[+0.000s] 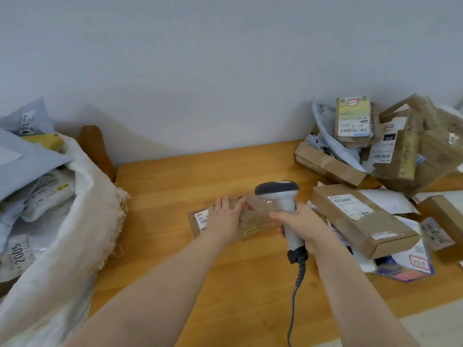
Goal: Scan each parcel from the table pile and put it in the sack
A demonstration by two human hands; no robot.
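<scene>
Head view: the left hand point(225, 217) lies flat, fingers straight and slightly spread, on a flat brown parcel point(256, 219) at the table's point(175, 176) centre. At the parcel's 3 o'clock, the right hand point(302, 227) grips the scanner point(281, 196). The sack point(82, 221) stands at 9 o'clock and the pile point(400, 159) at 2 o'clock.

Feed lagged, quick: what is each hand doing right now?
Left hand: open, resting flat on the brown parcel.
Right hand: gripping the scanner.

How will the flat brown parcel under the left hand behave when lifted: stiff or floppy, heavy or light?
The flat parcel looks like cardboard, so it probably stays stiff. It is thin, so likely light. On the smooth wooden table it may slide when pushed.
</scene>
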